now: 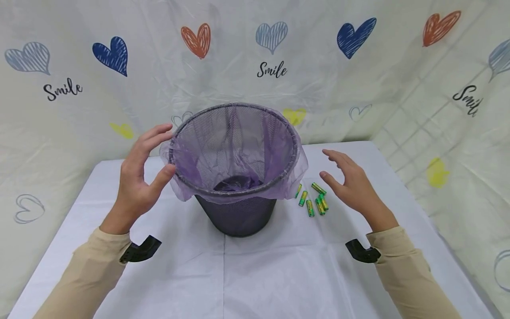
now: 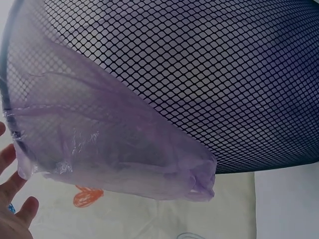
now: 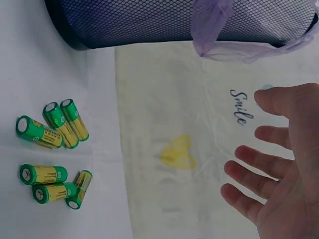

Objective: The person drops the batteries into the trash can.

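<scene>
A dark mesh wastebasket [image 1: 239, 217] stands on the white table, lined with a thin purple bin bag [image 1: 292, 181] folded over its rim. My left hand [image 1: 139, 181] is at the basket's left side, thumb and fingers spread, fingertips right at the rim and the overhanging bag. In the left wrist view, its fingers come close to the bag [image 2: 119, 149]. My right hand [image 1: 354, 186] hovers to the right of the basket with fingers spread and nothing held. Several green and yellow batteries [image 3: 42, 174] lie on the table between the basket and that hand.
A white cloth covers the table [image 1: 259, 274]. Behind it hangs a pale curtain [image 1: 231, 79] printed with hearts and the word Smile, continuing along the right side. Each wrist carries a black mount, such as the left mount [image 1: 141, 249].
</scene>
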{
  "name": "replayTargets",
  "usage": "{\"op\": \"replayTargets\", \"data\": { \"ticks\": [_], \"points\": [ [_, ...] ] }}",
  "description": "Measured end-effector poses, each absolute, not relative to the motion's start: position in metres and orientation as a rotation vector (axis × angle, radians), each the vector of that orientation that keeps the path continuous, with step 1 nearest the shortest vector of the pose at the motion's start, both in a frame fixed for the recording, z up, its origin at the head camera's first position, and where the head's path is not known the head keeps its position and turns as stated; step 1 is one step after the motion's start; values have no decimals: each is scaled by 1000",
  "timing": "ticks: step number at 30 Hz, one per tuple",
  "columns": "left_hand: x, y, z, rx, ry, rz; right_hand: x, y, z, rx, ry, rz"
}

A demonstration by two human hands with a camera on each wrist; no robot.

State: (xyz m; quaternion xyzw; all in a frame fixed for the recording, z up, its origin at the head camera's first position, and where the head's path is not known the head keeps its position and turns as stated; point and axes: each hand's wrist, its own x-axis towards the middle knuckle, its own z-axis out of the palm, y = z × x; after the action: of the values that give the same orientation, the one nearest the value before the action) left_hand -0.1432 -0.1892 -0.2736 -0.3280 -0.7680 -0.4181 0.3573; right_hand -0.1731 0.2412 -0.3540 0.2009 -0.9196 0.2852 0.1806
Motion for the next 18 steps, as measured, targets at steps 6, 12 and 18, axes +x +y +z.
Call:
{"op": "replayTargets", "data": {
  "ticks": [6, 12, 18],
  "points": [
    [-136, -177, -266, -873, -1933, -1172, -175, 246, -358, 537, -2568, 878],
    [-142, -180, -275, -882, -1915, -1223, -178, 248, -363, 517, -2559, 916],
    [-139, -175, -274, -889, -1890, -1270, -180, 250, -368, 460, -2582, 899]
  ]
}}
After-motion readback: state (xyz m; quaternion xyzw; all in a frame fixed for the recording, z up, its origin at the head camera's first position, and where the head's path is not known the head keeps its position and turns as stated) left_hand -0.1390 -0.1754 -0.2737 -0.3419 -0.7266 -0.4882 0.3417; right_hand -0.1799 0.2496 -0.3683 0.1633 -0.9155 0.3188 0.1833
